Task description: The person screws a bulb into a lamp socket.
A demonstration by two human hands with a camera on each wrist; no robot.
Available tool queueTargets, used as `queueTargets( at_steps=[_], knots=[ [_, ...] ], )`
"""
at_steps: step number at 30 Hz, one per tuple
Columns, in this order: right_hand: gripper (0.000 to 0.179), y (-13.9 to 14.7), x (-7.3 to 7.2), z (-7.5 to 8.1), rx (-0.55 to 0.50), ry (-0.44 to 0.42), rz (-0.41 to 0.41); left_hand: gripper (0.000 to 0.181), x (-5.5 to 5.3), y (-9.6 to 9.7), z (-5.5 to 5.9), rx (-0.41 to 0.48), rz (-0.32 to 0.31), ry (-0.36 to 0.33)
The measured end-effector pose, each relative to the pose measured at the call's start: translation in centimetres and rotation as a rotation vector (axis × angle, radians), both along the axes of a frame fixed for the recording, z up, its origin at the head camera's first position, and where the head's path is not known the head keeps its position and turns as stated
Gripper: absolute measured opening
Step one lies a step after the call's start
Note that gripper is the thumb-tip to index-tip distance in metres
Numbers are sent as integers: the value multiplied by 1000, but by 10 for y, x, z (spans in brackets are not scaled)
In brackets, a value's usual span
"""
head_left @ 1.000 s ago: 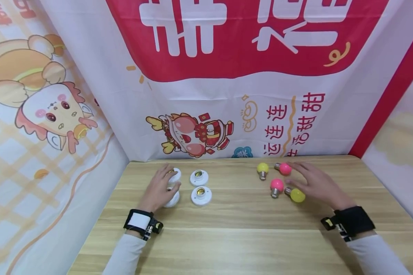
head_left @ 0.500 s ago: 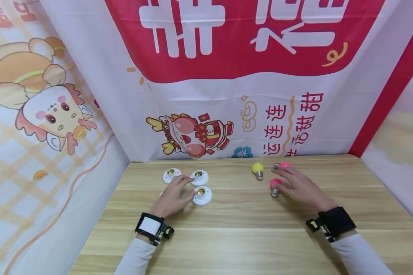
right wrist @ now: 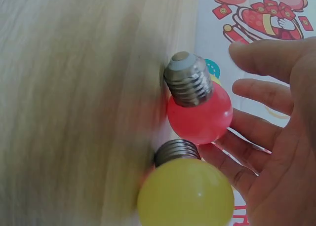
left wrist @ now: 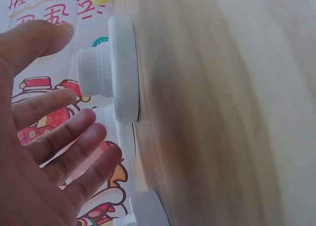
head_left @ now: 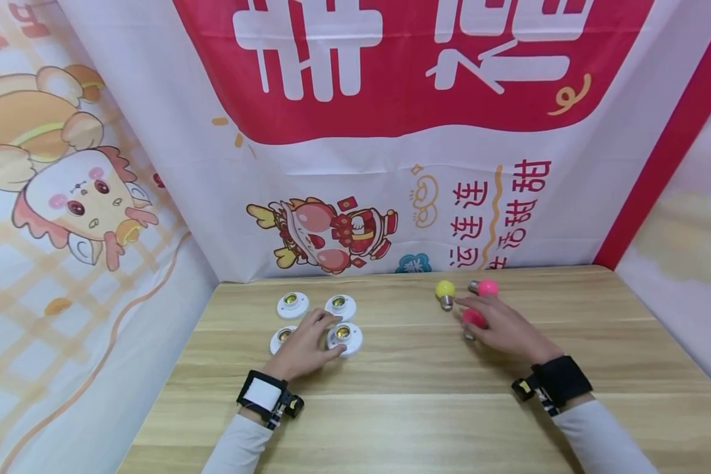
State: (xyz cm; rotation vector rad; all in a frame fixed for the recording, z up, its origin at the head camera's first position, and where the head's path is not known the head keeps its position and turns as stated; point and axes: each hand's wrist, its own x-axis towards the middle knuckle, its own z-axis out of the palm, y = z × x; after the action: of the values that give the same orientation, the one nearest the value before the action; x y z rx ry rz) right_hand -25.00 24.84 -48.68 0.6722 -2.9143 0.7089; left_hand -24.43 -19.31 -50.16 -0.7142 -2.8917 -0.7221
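My left hand hovers around the front right white lamp holder, thumb and fingers spread on either side. The left wrist view shows gaps between the fingers and this holder. Three more lamp holders stand by it: back right, back left, and front left, partly covered by the hand. My right hand reaches over a pink bulb, fingers loosely spread. In the right wrist view, that pink bulb lies before the fingers, with a yellow bulb nearer the camera; the hand hides this one in the head view.
Near the table's back edge lie another yellow bulb and another pink bulb. The wooden table meets a printed cloth wall behind and another cloth at left.
My left hand has shifted right, from the left pair of lamp holders to the front right one. My right hand has moved left over the front pink bulb. The back yellow bulb has shifted slightly.
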Motion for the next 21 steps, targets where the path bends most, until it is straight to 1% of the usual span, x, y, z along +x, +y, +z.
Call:
queueTargets(
  at_steps=[4,9,11,15,21],
  knots=[
    [46,-4,0,-1,-15,-29,-7,64,0,2,-4,-17,3,-32],
    [41,-4,1,-4,-29,-21,7,68,0,5,-5,-22,0,-80],
    [43,-3,0,-6,-29,-7,13,70,0,5,-6,-9,0,-104],
    [49,-3,0,-7,-31,-1,2,73,-1,5,-8,18,-9,-130],
    [51,-4,0,-7,-31,-60,-35,71,-1,5,-10,17,2,-158]
  ],
)
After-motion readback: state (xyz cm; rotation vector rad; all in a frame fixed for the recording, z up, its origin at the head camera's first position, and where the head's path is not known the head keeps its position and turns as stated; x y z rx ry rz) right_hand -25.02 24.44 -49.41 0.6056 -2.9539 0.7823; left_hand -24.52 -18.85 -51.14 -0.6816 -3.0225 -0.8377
